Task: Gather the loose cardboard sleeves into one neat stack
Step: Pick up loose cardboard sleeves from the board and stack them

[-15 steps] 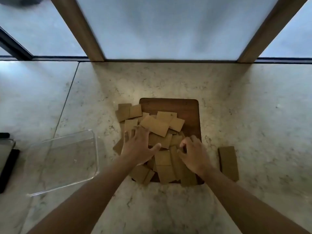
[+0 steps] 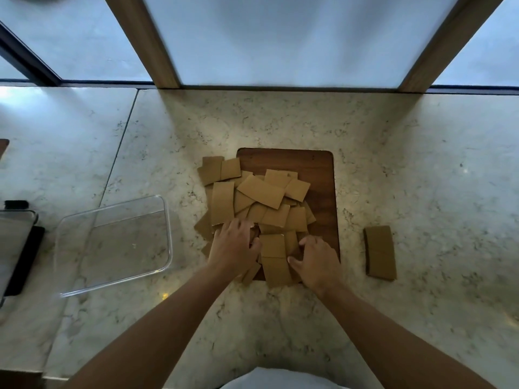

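Several brown cardboard sleeves (image 2: 259, 190) lie in a loose, overlapping pile on a dark wooden board (image 2: 320, 169), some spilling off its left edge. My left hand (image 2: 234, 245) rests palm down on the near left of the pile, fingers spread. My right hand (image 2: 316, 259) is at the near right, its fingers curled over one sleeve and its thumb against the edge of a long sleeve (image 2: 273, 259) lying between both hands. A small neat stack of sleeves (image 2: 379, 251) sits apart on the counter, right of the board.
A clear plastic container (image 2: 112, 242) lies on the marble counter (image 2: 421, 164) left of the board. Dark and metallic objects (image 2: 16, 242) sit at the far left edge. Wooden window posts (image 2: 143, 40) rise behind the counter.
Both hands have drawn slightly toward me over the pile, and the left hand has uncovered a tall sleeve at the pile's left. The view has tilted a little.
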Demonstrator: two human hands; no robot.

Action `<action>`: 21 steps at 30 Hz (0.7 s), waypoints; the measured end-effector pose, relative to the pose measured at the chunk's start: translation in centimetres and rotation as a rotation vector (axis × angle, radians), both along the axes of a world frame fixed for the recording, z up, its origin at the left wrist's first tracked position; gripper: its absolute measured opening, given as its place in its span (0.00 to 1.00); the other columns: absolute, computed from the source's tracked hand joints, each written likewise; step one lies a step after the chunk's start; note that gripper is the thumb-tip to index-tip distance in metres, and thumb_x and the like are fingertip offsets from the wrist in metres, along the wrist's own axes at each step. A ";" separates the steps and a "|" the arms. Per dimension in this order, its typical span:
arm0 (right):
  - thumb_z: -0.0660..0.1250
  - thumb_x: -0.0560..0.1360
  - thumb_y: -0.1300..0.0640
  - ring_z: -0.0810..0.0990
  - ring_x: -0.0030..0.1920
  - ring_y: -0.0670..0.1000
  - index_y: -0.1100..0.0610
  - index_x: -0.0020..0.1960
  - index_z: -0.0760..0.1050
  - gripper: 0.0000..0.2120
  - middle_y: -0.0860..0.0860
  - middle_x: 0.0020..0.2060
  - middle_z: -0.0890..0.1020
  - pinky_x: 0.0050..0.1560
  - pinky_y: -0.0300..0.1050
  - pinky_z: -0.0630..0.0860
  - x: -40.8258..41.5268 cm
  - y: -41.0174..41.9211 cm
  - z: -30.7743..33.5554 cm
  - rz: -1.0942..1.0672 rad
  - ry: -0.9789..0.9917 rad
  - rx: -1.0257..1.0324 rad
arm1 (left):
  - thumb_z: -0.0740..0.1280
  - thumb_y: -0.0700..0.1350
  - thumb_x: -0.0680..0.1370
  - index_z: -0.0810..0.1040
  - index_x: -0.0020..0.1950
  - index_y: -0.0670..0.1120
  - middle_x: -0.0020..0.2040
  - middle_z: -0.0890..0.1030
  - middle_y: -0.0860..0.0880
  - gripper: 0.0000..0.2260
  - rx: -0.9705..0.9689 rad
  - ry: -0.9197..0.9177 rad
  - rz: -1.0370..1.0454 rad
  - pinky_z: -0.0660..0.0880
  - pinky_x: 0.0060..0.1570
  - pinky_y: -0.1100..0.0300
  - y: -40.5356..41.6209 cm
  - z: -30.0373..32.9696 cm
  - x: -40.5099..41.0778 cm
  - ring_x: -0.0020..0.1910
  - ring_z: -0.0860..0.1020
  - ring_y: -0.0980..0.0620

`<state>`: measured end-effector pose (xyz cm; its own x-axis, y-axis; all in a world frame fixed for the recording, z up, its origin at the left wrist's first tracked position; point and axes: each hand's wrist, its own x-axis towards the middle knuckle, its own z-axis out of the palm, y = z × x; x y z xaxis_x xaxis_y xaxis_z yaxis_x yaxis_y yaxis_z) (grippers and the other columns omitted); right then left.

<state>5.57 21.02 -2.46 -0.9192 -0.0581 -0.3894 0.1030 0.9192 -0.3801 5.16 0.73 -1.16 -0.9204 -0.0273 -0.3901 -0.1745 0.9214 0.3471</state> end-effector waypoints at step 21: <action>0.72 0.76 0.57 0.79 0.53 0.53 0.53 0.55 0.71 0.12 0.50 0.51 0.77 0.49 0.45 0.78 1.6 0.0 0.1 -0.394 -0.049 -0.288 | 0.64 0.44 0.84 0.80 0.66 0.44 0.60 0.81 0.47 0.12 0.232 -0.096 -0.054 0.75 0.55 0.57 0.8 -1.9 2.2 0.57 0.78 0.49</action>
<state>7.20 21.01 -2.35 -0.8740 0.1790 -0.4517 0.4459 0.6646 -0.5995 7.38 1.50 -3.02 -0.8766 0.1213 -0.4657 -0.1695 0.8279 0.5347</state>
